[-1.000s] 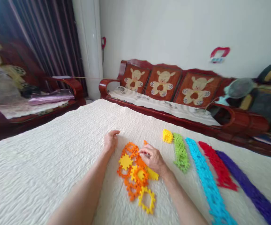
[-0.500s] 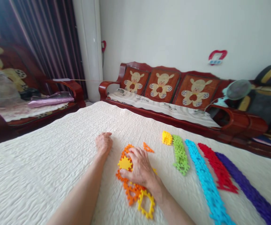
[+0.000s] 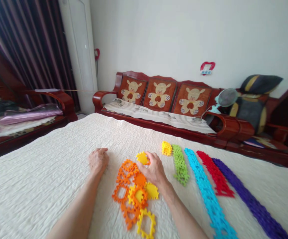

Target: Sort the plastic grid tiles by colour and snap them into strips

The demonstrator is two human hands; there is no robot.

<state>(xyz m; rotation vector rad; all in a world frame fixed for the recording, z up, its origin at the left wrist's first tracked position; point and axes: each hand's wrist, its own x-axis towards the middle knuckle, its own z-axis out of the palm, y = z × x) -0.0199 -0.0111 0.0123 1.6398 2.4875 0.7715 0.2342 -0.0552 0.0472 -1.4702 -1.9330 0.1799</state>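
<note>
The yellow piece (image 3: 142, 158) lies at the far end of the pile (image 3: 140, 179), with the right hand (image 3: 144, 161) bent over it: the thumb sits at its near edge and the fingers curl round its right side, a narrow pinch that appears to hold it. A bit of orange shows just beside those fingertips; whether it lies under the yellow piece or only next to it, I cannot tell. The grip looks best kept on the toothed rim, light and level, since a tilt could catch the notches on a neighbour. Lifting the piece clear before any sideways move would likely disturb the pile less than dragging it. The left hand (image 3: 98, 161) rests on the cloth (image 3: 44, 176), well apart from the pieces, its fingers loosely curled; its palm is hidden, so I cannot tell whether it holds anything. It could usefully steady the pile, where orange and yellow pieces overlap and may slide together. The forearm is best kept clear of the yellow stack (image 3: 168, 145) and the green strip (image 3: 180, 164), which stand near on the right and could be knocked
</note>
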